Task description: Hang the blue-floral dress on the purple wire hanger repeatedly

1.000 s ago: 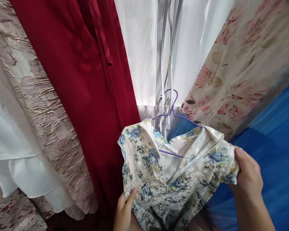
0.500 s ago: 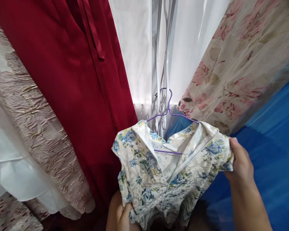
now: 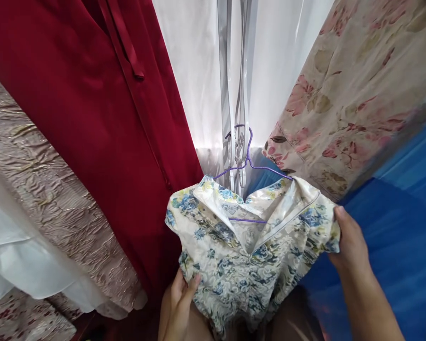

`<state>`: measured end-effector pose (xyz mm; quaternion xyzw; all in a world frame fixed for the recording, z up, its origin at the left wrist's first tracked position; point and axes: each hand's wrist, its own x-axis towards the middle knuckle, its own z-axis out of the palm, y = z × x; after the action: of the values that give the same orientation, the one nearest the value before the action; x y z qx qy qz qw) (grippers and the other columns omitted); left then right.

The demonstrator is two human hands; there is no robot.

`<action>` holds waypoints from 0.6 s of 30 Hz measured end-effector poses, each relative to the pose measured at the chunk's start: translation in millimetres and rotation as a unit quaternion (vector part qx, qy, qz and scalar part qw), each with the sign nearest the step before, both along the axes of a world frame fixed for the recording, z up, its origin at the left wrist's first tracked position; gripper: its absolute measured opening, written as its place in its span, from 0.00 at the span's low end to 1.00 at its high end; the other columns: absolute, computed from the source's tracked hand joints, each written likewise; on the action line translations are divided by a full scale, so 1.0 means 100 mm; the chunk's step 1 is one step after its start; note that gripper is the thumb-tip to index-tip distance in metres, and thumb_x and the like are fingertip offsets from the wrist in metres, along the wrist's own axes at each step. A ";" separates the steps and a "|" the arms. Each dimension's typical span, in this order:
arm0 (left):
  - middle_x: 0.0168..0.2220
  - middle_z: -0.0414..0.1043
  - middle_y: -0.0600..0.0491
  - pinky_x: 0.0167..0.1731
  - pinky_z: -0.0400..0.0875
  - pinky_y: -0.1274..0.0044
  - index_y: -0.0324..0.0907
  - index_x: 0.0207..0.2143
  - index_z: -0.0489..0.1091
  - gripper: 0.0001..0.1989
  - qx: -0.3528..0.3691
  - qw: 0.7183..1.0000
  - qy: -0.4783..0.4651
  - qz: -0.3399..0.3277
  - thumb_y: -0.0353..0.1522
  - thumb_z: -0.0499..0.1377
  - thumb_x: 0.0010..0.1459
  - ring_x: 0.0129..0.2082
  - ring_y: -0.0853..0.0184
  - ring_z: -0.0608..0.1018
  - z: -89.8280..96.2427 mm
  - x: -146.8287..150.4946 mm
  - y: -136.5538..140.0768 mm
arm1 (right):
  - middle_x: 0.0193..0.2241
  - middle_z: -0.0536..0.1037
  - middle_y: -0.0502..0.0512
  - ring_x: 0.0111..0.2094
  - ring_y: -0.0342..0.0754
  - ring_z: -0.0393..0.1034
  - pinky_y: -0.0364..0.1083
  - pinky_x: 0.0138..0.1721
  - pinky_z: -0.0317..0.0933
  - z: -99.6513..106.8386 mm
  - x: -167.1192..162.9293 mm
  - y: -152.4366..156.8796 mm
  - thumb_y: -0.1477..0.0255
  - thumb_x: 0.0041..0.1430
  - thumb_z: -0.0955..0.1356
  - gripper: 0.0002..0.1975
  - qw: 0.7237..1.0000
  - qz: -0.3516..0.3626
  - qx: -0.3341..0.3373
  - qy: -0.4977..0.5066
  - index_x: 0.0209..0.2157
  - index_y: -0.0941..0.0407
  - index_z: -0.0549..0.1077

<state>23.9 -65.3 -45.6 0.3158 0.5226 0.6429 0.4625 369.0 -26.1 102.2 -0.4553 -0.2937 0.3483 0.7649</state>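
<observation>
A cream floral dress (image 3: 227,265) with blue and yellow flowers hangs on a purple wire hanger (image 3: 247,158). Its zipped opening is undone into a V, and the hanger's lower bar shows inside. My right hand (image 3: 351,241) pinches the short sleeve on the right, thumb in front and the other fingers behind the cloth. Lower down, my left hand (image 3: 181,296) grips the dress's left side edge, its thumb lying on the front. The lower part of the dress falls in folds between my hands.
A long dark red dress (image 3: 128,142) hangs to the left, beside a pinkish textured garment (image 3: 57,189). White cloth (image 3: 188,57) and thin white straps (image 3: 246,85) hang behind the hanger. On the right are a pink-flowered garment (image 3: 326,109) and blue fabric (image 3: 394,227).
My left hand has shifted up slightly along the dress's side, with its thumb further over the front. My right hand, still on the sleeve, has moved slightly left. The dress front lies flatter.
</observation>
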 end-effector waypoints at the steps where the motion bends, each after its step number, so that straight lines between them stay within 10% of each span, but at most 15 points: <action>1: 0.51 0.77 0.47 0.57 0.67 0.69 0.42 0.55 0.70 0.36 0.008 1.000 0.003 -0.018 0.44 0.71 0.44 0.57 0.50 0.73 0.05 -0.03 0.04 | 0.29 0.77 0.51 0.29 0.50 0.71 0.47 0.31 0.66 -0.11 -0.03 -0.03 0.57 0.53 0.73 0.16 1.000 -0.007 0.000 -0.002 0.36 0.54 0.76; 6: 0.48 0.79 0.49 0.55 0.69 0.70 0.42 0.50 0.75 0.30 -0.014 0.999 0.043 0.000 0.44 0.71 0.46 0.54 0.51 0.75 0.05 -0.16 0.10 | 0.43 0.79 0.52 0.33 0.48 0.72 0.46 0.34 0.68 -1.20 -0.09 -0.44 0.55 0.48 0.75 0.28 0.994 -0.039 -0.091 -0.044 0.51 0.49 0.72; 10: 0.47 0.79 0.50 0.56 0.68 0.69 0.42 0.50 0.75 0.31 -0.051 0.998 0.015 0.021 0.46 0.71 0.46 0.56 0.51 0.74 -0.03 -0.17 0.00 | 0.33 0.81 0.55 0.28 0.52 0.73 0.49 0.30 0.66 -1.90 -0.24 -0.75 0.52 0.46 0.75 0.25 0.956 0.169 -0.233 -0.064 0.41 0.55 0.78; 18: 0.51 0.77 0.48 0.63 0.59 0.60 0.42 0.54 0.72 0.33 -0.062 0.997 -0.035 0.012 0.44 0.72 0.47 0.59 0.51 0.71 0.01 -0.13 -0.18 | 0.32 0.76 0.53 0.34 0.49 0.69 0.46 0.37 0.62 -1.33 -0.95 -0.38 0.59 0.58 0.71 0.15 0.938 0.293 -0.112 -0.150 0.42 0.55 0.76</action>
<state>11.2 -83.3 -44.3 0.2573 0.5490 0.6255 0.4911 273.9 -63.9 -30.5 -0.4790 -0.4848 0.5151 0.5197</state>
